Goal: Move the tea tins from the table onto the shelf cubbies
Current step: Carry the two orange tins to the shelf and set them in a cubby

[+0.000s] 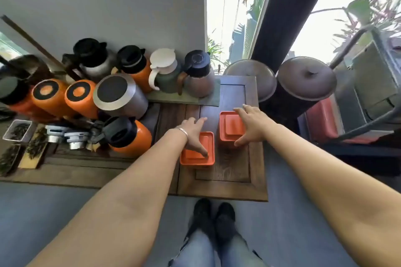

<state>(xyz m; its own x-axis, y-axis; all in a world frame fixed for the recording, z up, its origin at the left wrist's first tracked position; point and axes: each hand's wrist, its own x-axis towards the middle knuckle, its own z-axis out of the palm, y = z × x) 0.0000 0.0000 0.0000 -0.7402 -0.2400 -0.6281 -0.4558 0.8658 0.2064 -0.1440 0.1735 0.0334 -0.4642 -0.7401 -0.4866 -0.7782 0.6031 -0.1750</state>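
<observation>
Two orange square tea tins stand on a low wooden table [230, 188]. The nearer tin [198, 156] is on the left, and my left hand [193, 132] hovers over it with fingers spread; the thumb tip touches its lid. The farther tin [230, 129] stands to the right. My right hand [252, 124] spreads over its right side, thumb at the near corner and fingers at the far edge. Neither hand has closed round a tin. No shelf cubbies are in view.
Several orange, steel and dark thermos jugs [121, 95] crowd the table's left and back. Trays of loose tea leaves [19, 131] lie at far left. Two big lidded clay jars [307, 78] stand behind right, next to a window pillar. My shoes [213, 217] are below the table edge.
</observation>
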